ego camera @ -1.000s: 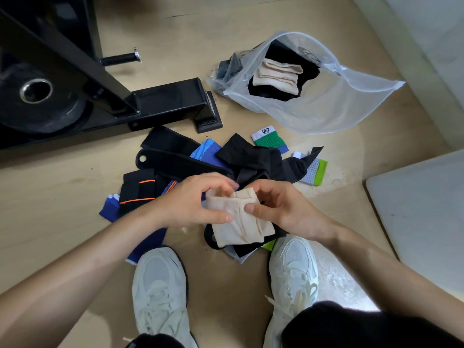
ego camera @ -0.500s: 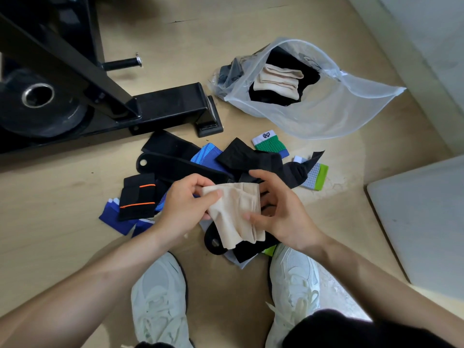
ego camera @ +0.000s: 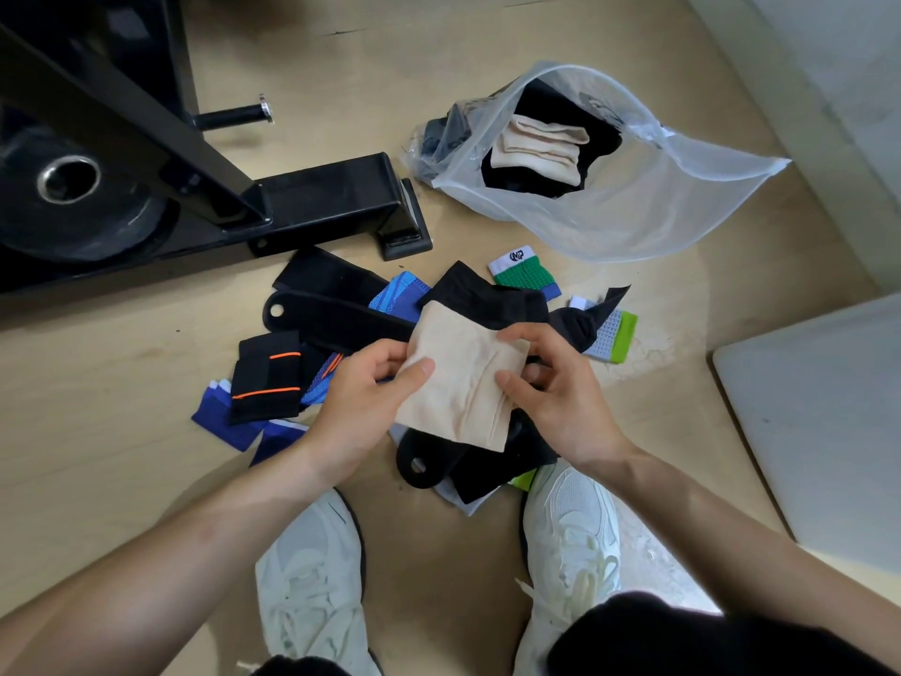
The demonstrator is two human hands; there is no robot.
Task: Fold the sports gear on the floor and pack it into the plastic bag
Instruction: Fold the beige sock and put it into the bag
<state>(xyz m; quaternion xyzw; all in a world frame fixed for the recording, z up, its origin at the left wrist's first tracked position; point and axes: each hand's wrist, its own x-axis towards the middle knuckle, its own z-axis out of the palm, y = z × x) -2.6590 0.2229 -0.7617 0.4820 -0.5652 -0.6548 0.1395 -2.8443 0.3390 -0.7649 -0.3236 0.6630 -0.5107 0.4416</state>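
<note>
Pinched at its left edge in the left hand (ego camera: 361, 402), thumb on top, and at its right edge in the right hand (ego camera: 560, 397), fingers of both curled onto it: one beige sleeve (ego camera: 463, 378), flat above the pile (ego camera: 341, 319) mid-floor, well short of the bag (ego camera: 634, 212) toward the floor's far right. Could slip from so light a pinch and fall open mid-fold, or snag on the bag's slack mouth and spill out. Counted: two hands, one sleeve in hand, one folded beige piece (ego camera: 536, 148) in the one bag, one green wristband (ego camera: 524, 273), one grey wristband (ego camera: 609, 334), one orange-striped strap (ego camera: 268, 378).
</note>
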